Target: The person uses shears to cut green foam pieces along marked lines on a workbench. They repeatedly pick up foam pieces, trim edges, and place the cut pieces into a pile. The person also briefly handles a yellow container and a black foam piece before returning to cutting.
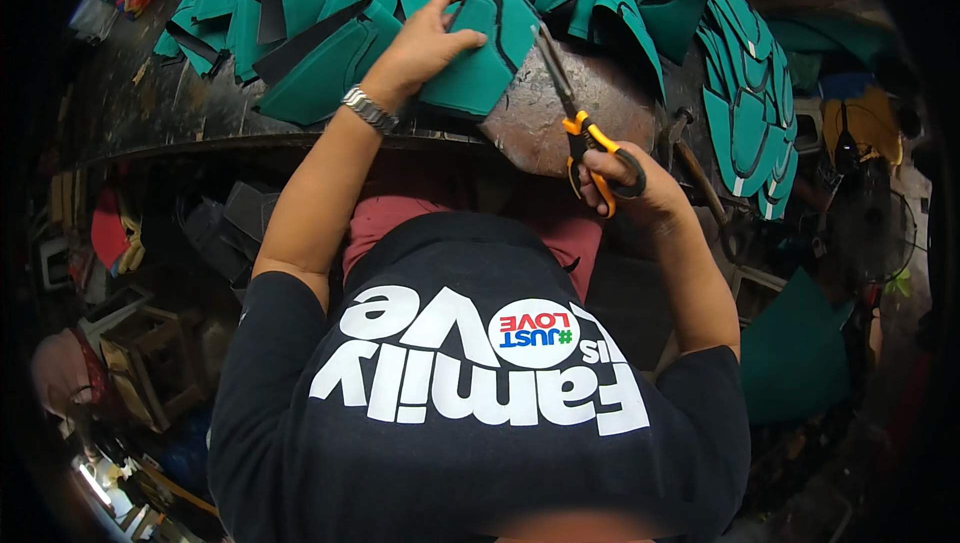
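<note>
Nearest the camera is the person's black shirt (470,458), with large white lettering across it. Beyond it, red trousers (410,208) show below the near edge of a dark table (220,103).

The left hand (425,51), with a metal watch (369,109) at the wrist, grasps a green piece (480,73) by its left side, thumb on the upper face and fingers toward the far corner. This grip probably steadies the piece while leaving its right edge free. The piece is at the left side of a brown slab (545,133); whether it rests on it, I cannot tell.

The right hand (640,178) is closed round the handles of orange-and-black scissors (574,123), their blades pointing far and slightly left. The tips reach the green piece's right edge; whether that edge sits between them is too small to tell. Gripping the near end seems meant to give the slim blades reach.

On the left lies a heap of green pieces (340,3), with another heap (675,8) far right, perhaps parted to leave working room. An overlapping row (748,123) runs down the right side, near a hammer (703,181).
</note>
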Demonstrator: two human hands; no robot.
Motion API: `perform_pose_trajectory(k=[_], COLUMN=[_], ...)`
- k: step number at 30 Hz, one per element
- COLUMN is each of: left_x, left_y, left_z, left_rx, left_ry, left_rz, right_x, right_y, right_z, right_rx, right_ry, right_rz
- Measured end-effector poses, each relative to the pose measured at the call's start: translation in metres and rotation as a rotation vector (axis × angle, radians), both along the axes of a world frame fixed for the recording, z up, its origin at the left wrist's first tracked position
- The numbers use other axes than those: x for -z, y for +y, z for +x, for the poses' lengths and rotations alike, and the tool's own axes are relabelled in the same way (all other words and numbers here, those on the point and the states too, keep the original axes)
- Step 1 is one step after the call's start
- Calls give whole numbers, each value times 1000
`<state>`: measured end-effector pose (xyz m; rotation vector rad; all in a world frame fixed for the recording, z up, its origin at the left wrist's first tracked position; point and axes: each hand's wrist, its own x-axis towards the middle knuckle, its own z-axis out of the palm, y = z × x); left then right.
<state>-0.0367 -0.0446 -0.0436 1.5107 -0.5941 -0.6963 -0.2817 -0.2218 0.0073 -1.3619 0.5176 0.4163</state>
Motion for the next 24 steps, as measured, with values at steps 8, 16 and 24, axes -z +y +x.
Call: perform_pose_trajectory(k=[8,16,24], left_x=[-9,-3,1], left_y=[26,30,29], left_z=[5,5,3], left_rx=[66,-34,26], left_ry=[56,-2,123], left_rz=[-15,-34,-134], right_x=[1,-8,-3], right_y=[-22,-39,-27], right_z=[23,40,34], right_rx=[31,-83,-51], right_ry=[53,163,58], right_rz=[60,-57,-54])
